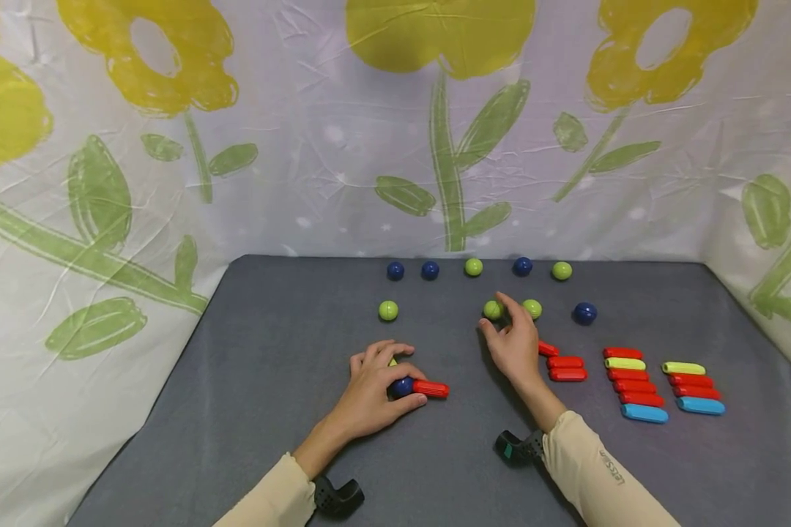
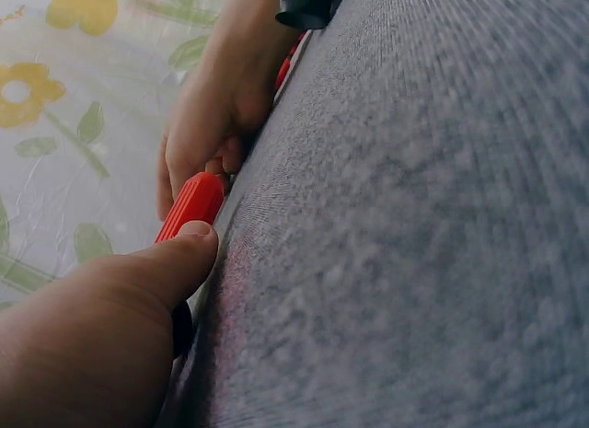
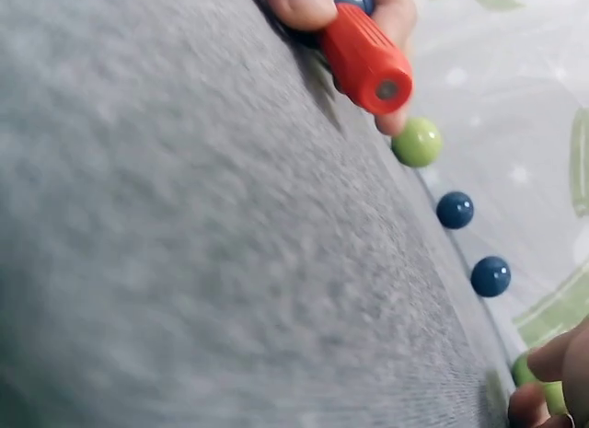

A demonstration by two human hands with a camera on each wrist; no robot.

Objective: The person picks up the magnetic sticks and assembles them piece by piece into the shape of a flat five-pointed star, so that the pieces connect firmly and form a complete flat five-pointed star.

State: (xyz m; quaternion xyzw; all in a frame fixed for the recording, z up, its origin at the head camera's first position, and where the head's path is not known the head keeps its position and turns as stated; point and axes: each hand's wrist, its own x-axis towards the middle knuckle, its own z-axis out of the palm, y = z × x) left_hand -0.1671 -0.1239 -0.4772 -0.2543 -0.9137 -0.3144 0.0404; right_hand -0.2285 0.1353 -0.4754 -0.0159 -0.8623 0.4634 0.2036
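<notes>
My left hand holds a blue ball low over the dark mat, its thumb and fingers curled around it. A ribbed red rod sticks out rightward from that ball; its round end with a grey centre faces the right wrist view. A bit of yellow-green peeks out between the left fingers, mostly hidden. Farther back, my right hand has its thumb and a finger around a green ball, fingertips right at its sides. Another green ball sits just beyond the right knuckles.
Along the back of the mat lie several blue and green balls, among them a blue ball and a green ball. On the right are stacked rows of red rods, with yellow rods and blue rods. A flowered cloth rises behind.
</notes>
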